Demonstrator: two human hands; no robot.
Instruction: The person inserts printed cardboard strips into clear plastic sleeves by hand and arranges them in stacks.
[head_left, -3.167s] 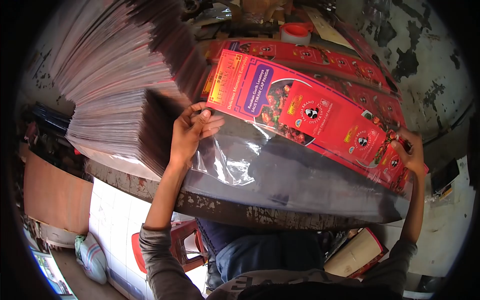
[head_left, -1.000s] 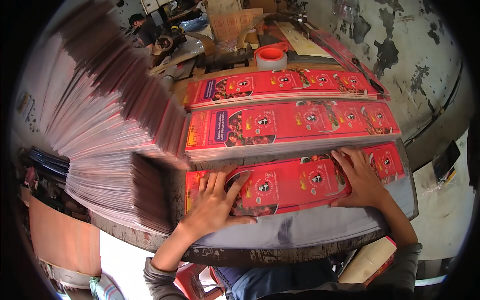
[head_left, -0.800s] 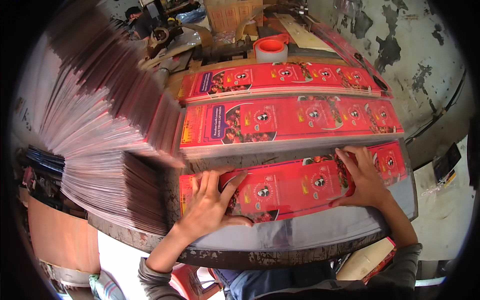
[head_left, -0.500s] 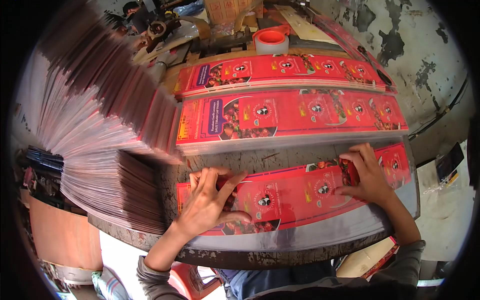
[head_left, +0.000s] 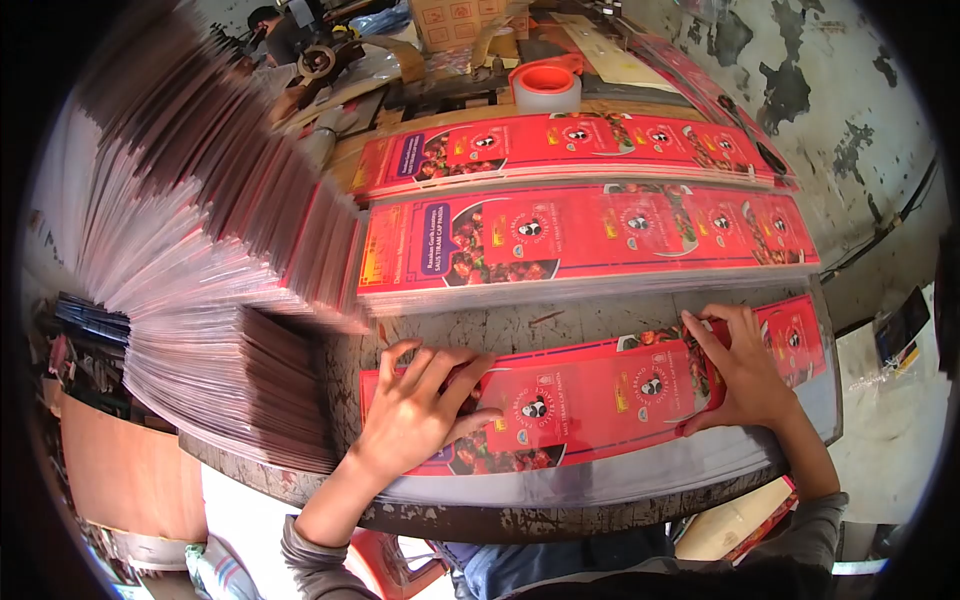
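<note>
A red printed sheet (head_left: 590,400) lies on clear plastic sheets (head_left: 600,478) near the front edge of the worn table. My left hand (head_left: 415,410) rests on its left part, fingers spread and bent over the far edge. On its right part is my right hand (head_left: 740,375), thumb near the front edge and fingertips at the far edge, held apart. Beyond them lie a stack of the same red sheets (head_left: 590,245) and, farther back, another stack (head_left: 530,145). A tall, fanned pile of plastic-covered sheets (head_left: 210,260) stands at the left.
A red and white tape roll (head_left: 546,82) sits behind the stacks. Cardboard (head_left: 460,22) and a long pale strip (head_left: 615,50) lie farther back. A person (head_left: 275,38) is at the back left. Below the table stands a red stool (head_left: 395,565). A peeling wall (head_left: 800,110) rises at the right.
The red sheet, earlier raised and tilted in both hands, now lies flat on the plastic sheets. Most recently, my right hand and the sheet have shifted slightly toward the front, with fingers spread wider.
</note>
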